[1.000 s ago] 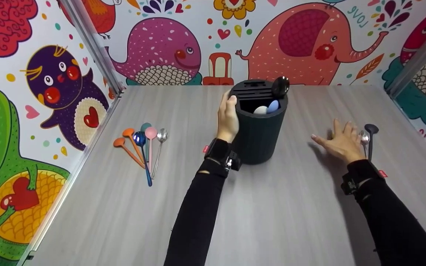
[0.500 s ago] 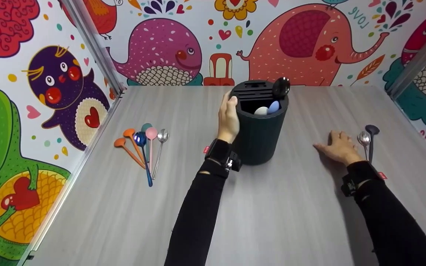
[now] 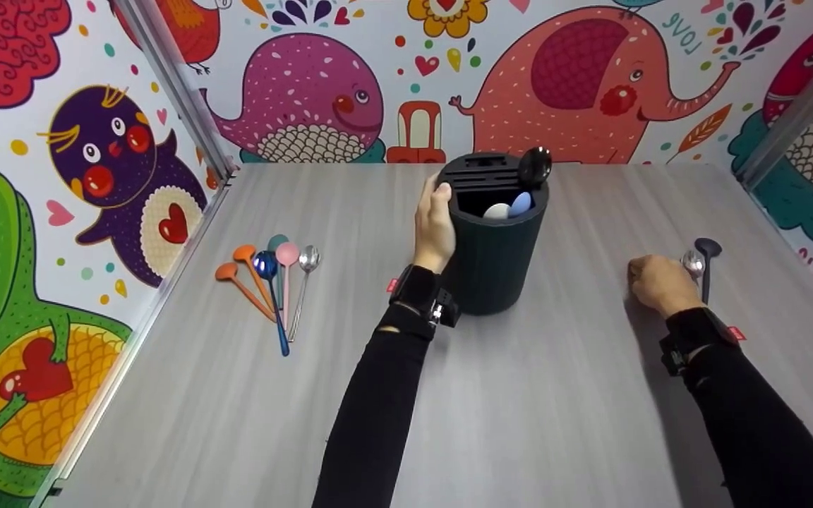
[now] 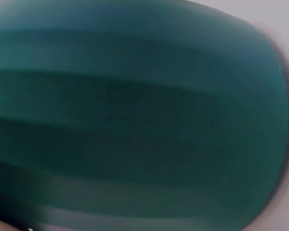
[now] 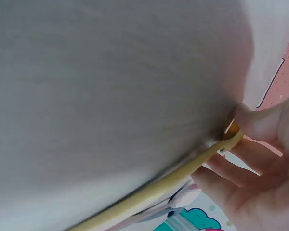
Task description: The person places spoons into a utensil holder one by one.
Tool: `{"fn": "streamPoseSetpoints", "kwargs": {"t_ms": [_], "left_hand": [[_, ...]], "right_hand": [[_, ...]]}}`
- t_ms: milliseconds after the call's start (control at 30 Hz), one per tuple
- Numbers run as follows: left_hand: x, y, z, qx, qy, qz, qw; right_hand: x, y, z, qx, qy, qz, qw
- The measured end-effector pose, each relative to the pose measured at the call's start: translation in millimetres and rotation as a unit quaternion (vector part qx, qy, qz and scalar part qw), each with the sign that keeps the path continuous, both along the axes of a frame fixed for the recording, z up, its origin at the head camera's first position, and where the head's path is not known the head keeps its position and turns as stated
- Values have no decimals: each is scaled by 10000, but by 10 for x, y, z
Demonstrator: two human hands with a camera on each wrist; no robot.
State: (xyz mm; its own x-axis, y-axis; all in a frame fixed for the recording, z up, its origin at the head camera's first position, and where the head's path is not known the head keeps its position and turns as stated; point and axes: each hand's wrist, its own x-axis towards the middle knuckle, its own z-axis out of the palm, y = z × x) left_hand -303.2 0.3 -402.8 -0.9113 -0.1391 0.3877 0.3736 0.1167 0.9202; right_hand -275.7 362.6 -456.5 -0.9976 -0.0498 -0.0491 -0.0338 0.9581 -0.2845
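My left hand (image 3: 435, 229) grips the upper left side of a dark green utensil holder (image 3: 495, 271), thumb near its rim. The holder's ribbed wall (image 4: 135, 110) fills the left wrist view. In its open compartment are a white spoon (image 3: 497, 211) and a blue spoon (image 3: 520, 204); a glossy black spoon (image 3: 535, 166) sticks up at the slotted top. To the right, my right hand (image 3: 663, 284) is low at the table with curled fingers. In the right wrist view its thumb and fingers pinch a yellow spoon (image 5: 168, 185) near one end; the hand hides this spoon in the head view.
Right of my right hand lie a silver spoon (image 3: 693, 264) and a dark grey spoon (image 3: 708, 257). Several spoons fan out at the left, among them an orange spoon (image 3: 243, 289), a metallic blue spoon (image 3: 272, 293) and a pink spoon (image 3: 287, 271). Printed walls border the table (image 3: 512, 416).
My right hand has gone from spread fingers to curled ones, lowering onto the yellow spoon and pinching it. My left hand and the utensil holder have stayed in place.
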Motion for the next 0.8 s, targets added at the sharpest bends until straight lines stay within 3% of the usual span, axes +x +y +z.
{"fn": "streamPoseSetpoints", "kwargs": {"t_ms": [167,533,667,800], "left_hand": [[6,8,-3,-10,-8,46,10000],[16,3,-3,-133,-7,80,9999],[18,6,-5,-118,-24,38,9999],[11,8,0,-60,14,19,10000]], "right_hand": [[8,-55,47,-37,-132,-63,9999],[-21,-228,51,-1137,184,-516,9920],[-24,-276,66,-1944,-41,-735,9782],[-19,-311,103,-2893,-325,-919,9523]]}}
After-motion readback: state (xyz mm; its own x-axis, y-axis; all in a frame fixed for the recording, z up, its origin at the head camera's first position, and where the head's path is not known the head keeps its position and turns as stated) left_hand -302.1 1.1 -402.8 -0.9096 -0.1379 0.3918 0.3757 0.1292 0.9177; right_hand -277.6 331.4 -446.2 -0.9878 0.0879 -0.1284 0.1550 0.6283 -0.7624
